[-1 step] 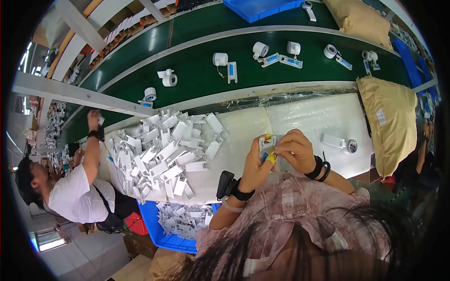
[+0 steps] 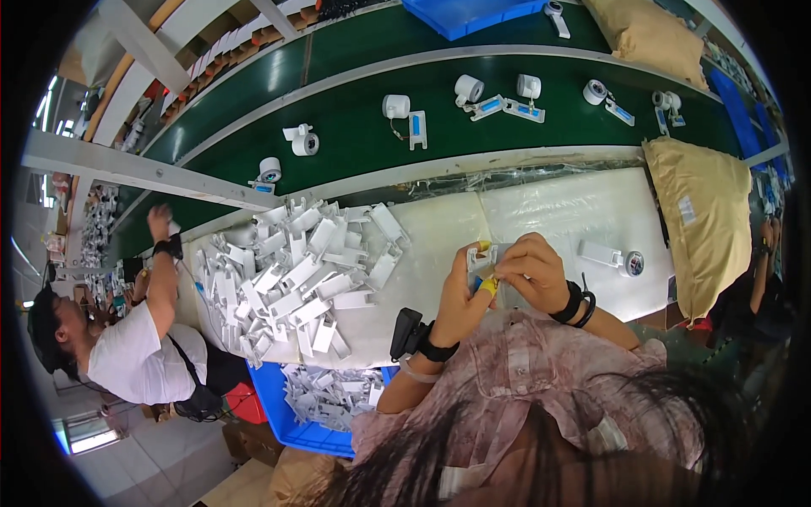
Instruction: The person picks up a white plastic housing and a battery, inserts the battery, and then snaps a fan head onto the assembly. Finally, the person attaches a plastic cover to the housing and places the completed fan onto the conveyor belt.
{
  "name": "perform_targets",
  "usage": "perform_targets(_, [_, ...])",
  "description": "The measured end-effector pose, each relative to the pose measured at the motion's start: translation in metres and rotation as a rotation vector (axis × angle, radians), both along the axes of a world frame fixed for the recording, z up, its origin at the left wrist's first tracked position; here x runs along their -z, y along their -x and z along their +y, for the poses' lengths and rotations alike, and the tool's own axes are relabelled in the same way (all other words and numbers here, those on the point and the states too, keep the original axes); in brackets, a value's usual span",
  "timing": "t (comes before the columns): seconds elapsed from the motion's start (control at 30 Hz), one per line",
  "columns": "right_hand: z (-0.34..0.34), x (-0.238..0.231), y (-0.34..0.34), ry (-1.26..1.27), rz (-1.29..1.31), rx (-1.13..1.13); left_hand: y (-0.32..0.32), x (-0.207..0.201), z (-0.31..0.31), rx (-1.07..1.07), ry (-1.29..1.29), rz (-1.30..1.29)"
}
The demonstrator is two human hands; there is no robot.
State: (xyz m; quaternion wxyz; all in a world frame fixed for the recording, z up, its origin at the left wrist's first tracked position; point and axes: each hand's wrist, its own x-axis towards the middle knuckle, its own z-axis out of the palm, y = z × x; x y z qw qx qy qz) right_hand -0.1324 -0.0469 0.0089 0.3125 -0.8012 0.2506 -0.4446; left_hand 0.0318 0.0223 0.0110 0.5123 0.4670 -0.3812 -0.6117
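Factory assembly workshop. Green conveyor belt (image 2: 351,127), bearing white units (image 2: 395,106); nearside of belt, table (image 2: 574,203) heaped with white casings (image 2: 296,279); beyond belt, apparently racking (image 2: 211,61), partly cut off.

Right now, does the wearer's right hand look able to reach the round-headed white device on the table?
Probably yes: only tabletop separates the right hand from the device, though that hand is busy at a white part.

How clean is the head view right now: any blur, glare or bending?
Head view: the fisheye bends the long rail and blackens the corners; glare streaks the far green belt; the worktable cover shines; the co-worker's raised hand is motion-blurred; left hand and right hand look fairly sharp, but mostly cover the white part.
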Motion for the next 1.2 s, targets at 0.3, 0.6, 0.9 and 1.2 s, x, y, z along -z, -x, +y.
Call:
perform_targets(0.3, [0.001,0.004,0.004,0.030,-0.005,0.026,0.006,0.004,-0.002,-0.039,0.014,-0.058])
perform_targets(0.6, [0.001,0.006,0.004,0.037,0.007,0.043,0.008,0.011,0.000,0.006,0.089,-0.191])
perform_targets(0.9, [-0.003,0.007,0.010,0.065,0.008,0.026,0.015,0.006,-0.001,-0.049,-0.014,-0.101])
perform_targets(1.2, [-0.003,0.010,0.013,0.051,0.001,0.023,0.015,0.016,-0.001,-0.007,0.114,-0.215])
